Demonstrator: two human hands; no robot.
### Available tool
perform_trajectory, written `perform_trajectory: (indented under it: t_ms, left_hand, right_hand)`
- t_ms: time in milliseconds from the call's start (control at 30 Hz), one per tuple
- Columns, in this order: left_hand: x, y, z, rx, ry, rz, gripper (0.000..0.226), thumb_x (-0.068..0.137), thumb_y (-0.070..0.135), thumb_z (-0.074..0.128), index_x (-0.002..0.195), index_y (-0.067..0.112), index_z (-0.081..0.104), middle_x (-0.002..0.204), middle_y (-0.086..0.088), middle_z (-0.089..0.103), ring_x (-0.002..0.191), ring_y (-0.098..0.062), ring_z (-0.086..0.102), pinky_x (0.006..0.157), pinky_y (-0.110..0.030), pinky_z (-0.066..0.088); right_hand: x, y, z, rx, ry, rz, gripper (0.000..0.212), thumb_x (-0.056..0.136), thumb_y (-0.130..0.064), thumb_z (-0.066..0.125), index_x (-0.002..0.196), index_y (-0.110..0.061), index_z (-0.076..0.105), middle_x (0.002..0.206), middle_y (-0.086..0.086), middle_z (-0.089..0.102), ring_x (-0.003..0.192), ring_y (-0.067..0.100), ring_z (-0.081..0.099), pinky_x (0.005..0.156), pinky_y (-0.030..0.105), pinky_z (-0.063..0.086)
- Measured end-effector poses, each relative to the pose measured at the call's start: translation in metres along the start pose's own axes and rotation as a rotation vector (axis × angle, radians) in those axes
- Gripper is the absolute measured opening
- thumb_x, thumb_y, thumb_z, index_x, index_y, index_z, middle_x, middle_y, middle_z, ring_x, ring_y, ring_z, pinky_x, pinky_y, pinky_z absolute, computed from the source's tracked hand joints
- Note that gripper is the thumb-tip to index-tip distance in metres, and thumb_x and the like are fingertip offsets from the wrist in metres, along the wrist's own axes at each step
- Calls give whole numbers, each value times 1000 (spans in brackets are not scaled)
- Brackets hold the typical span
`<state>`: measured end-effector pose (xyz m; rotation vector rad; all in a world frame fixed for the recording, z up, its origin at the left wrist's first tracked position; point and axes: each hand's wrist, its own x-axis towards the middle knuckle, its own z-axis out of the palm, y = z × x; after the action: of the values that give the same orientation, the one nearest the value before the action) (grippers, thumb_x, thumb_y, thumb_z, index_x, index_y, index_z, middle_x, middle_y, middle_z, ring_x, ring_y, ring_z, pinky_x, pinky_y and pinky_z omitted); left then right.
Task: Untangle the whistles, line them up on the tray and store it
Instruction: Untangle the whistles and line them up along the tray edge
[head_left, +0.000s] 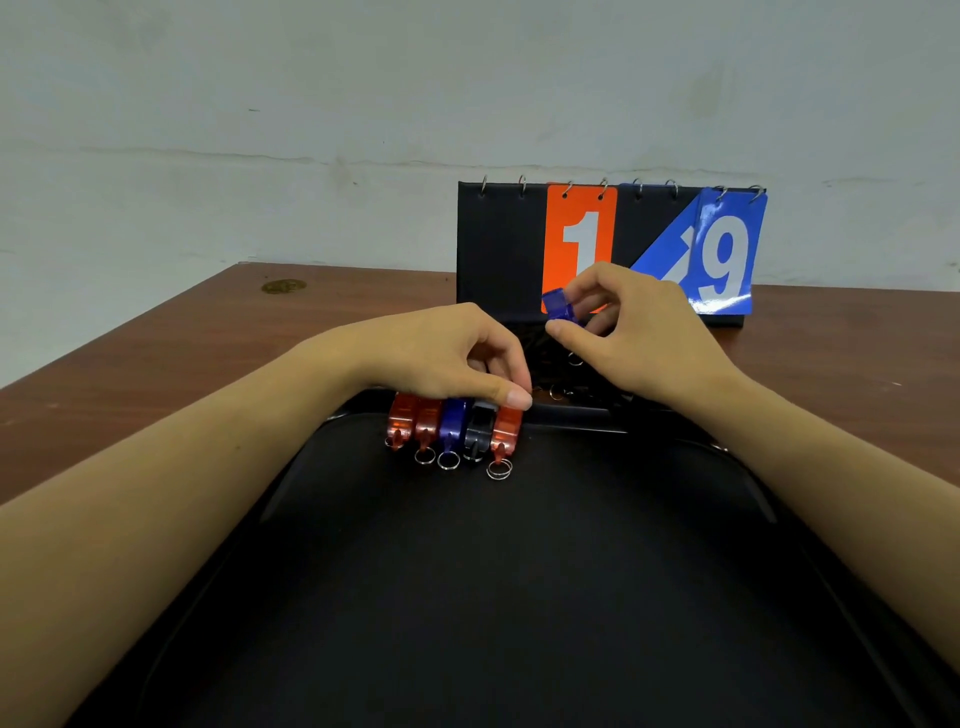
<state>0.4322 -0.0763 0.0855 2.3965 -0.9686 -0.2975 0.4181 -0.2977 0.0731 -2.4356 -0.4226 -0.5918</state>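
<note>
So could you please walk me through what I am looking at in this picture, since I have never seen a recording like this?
There is no machine here: a person wears a camera on the head, so the single picture looks forward and down at their own two bare hands. A black tray lies on a brown wooden table. Five whistles stand in a row at its far edge: orange, orange, blue, black and orange, each with a small metal ring. The left hand touches the right end of the row, thumb on the last orange one. The right hand pinches another blue whistle in the air above a dark tangle of cords and rings. Behind stands a flip scoreboard showing an orange 1 and a blue 9.
</note>
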Motion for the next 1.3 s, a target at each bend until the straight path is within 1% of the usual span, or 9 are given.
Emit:
perform_trajectory:
  t_ms: [167,267,333,533,633,733,900,1000,1300]
  left_hand:
    - [0,-1,0,6,9,11,18,94,32,72,107,20,76,94,8,76,79,6,69,74,-8,48]
    - [1,-3,-1,21,20,18,20,94,34,71,107,20,76,99,4,78,83,2,70,77,-10,50]
    - [1,-5,-2,35,27,10,21,95,36,70,108,21,76,100,5,77,88,-2,71,80,-12,52]
    - [1,-7,-4,105,121,-12,21,100,40,63,102,24,76,86,10,76,77,0,68,71,-11,49]
    - [1,-9,-5,154,149,-33,21,102,39,59,105,26,74,84,12,74,76,6,67,68,-9,46]
    - [2,-10,-6,185,164,-44,19,103,35,59,105,26,75,82,12,73,72,11,63,65,-5,42]
    - [2,-12,-7,195,162,-54,19,102,34,59,104,27,76,91,10,77,82,3,68,76,-15,48]
    - [2,-12,-6,203,159,-55,19,103,34,58,104,27,76,90,11,76,82,7,67,74,-13,44]
    - [1,-16,-7,202,165,-44,19,103,31,58,103,26,76,89,9,77,78,8,67,67,-1,43]
  right_hand:
    - [1,-9,-11,135,12,79,30,88,-43,76,109,-31,58,88,-13,71,72,5,70,72,19,55]
    - [1,-19,-24,524,-193,187,33,91,-29,75,120,-25,60,89,3,77,78,16,75,74,27,62]
    - [1,-24,-30,623,-305,205,31,90,-25,75,119,-22,63,88,8,77,79,18,75,75,28,61]
    - [-8,-30,-39,457,-570,158,26,88,-23,75,103,-6,64,91,9,78,82,22,78,73,27,63]
    - [-10,-35,-41,199,-622,-17,24,82,-45,75,92,-23,71,76,-8,69,64,4,63,64,21,50]
    - [-10,-39,-40,71,-661,-86,33,72,-64,69,87,-35,72,70,-7,58,60,5,50,63,25,42]
    - [-13,-35,-35,-20,-601,-79,27,79,-60,71,90,-35,73,67,-9,60,57,-1,53,55,15,42]
    - [-14,-31,-31,-61,-553,-86,22,83,-55,72,90,-34,74,66,-8,60,56,-3,53,55,7,41]
    - [-14,-29,-22,-178,-567,-68,24,85,-59,67,91,-37,72,61,-8,58,52,-4,53,50,11,41]
